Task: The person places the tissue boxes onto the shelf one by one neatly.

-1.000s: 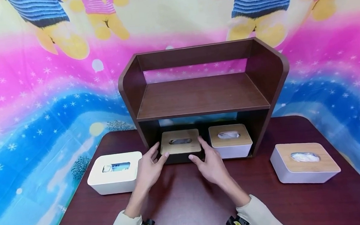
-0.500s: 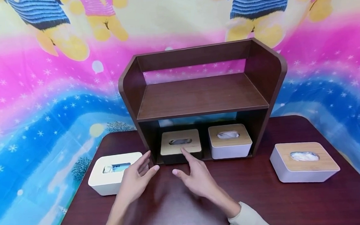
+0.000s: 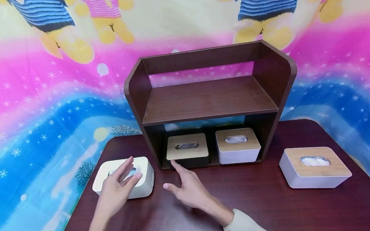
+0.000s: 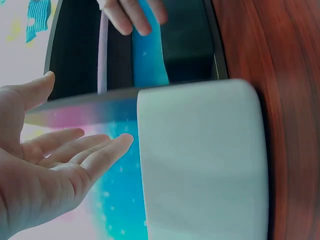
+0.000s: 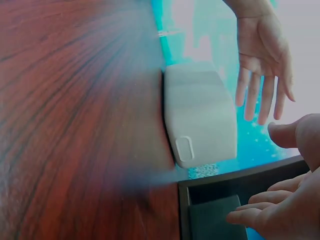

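Note:
My left hand is over the white tissue box at the left, its fingers loosely extended and holding nothing. In the left wrist view that hand hovers above the white box, palm turned inward. My right hand is in front of the shelf, fingers stretched and thumb apart, with nothing in it. Its index finger overlaps the lower left corner of the black tissue box, which has a light wooden lid. Parts of the white box's slot are hidden behind my left hand.
A brown two-tier shelf stands at the back of the dark red table. Its lower tier holds the black box and a white tissue box with a wooden lid. Another wooden-lidded tissue box sits at the right.
Both hands have come away from the black tissue box and moved left. The left hand now overlaps the white box; the black box stays in the shelf.

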### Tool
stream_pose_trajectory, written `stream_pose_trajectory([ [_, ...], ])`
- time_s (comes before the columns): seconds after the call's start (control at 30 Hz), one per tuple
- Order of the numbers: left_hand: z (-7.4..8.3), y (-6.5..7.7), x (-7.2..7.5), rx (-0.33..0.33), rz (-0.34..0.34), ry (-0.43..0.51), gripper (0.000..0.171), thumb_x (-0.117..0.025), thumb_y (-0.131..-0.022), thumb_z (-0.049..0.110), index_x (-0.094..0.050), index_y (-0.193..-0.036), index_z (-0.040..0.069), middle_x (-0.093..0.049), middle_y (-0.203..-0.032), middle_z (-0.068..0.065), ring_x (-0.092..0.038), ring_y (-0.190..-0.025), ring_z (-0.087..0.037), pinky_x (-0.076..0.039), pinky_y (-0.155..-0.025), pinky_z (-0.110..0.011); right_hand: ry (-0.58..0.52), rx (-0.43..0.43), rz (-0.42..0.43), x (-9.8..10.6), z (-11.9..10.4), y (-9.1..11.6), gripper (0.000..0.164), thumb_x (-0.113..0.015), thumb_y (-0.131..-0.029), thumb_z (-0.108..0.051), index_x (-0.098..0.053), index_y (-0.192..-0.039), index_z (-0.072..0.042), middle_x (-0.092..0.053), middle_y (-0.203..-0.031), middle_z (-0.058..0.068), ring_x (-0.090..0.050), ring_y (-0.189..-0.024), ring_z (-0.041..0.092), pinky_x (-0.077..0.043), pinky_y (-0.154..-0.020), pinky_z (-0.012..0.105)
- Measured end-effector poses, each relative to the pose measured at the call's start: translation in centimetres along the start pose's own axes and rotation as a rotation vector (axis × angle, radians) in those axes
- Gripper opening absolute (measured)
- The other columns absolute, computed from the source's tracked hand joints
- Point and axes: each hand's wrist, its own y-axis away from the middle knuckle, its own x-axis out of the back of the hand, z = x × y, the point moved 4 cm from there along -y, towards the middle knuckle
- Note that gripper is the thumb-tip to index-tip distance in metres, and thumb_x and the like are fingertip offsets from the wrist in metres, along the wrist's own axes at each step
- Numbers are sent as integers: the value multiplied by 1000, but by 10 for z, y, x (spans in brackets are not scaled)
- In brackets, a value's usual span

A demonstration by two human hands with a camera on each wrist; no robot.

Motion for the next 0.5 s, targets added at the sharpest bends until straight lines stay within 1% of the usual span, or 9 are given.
stream_pose_trajectory([
  [0.1,-6,3,12,31,18,-31,73,-73,-104,39,-43,-166,14,-47,-168,-13,-50,-152,-33,-50,-95,-3,8,1,-15,-6,0,-1,81,-79,-99,-35,-41,-165,-5,-51,-166,13,-50,-153,29,-44,-124,53],
  [0.27,-19,7,34,81,54,-127,74,-71,-105,42,-40,-167,17,-45,-169,-15,-55,-144,-38,-46,-87,3,12,-19,-40,-14,1,-4,81,-78,-99,-38,-41,-166,-8,-51,-166,10,-51,-152,28,-44,-124,51],
  [0.37,-30,9,46,106,59,-176,76,-70,-105,44,-36,-169,19,-41,-170,-21,-56,-143,-42,-42,-87,5,10,-27,-52,-19,2,-7,82,-78,-99,-39,-41,-166,-8,-50,-166,10,-50,-153,27,-44,-125,50],
  [0.43,-39,10,54,124,59,-196,79,-70,-105,45,-32,-170,21,-36,-172,-23,-52,-146,-46,-39,-89,7,10,-30,-60,-22,2,-10,83,-78,-99,-40,-40,-166,-8,-50,-167,9,-49,-154,27,-43,-126,49],
  [0.5,-48,9,60,129,63,-195,82,-71,-105,44,-29,-171,19,-32,-174,-22,-45,-151,-48,-35,-93,8,14,-29,-66,-26,1,-12,84,-77,-99,-43,-40,-166,-8,-48,-168,9,-48,-155,27,-43,-126,49],
])
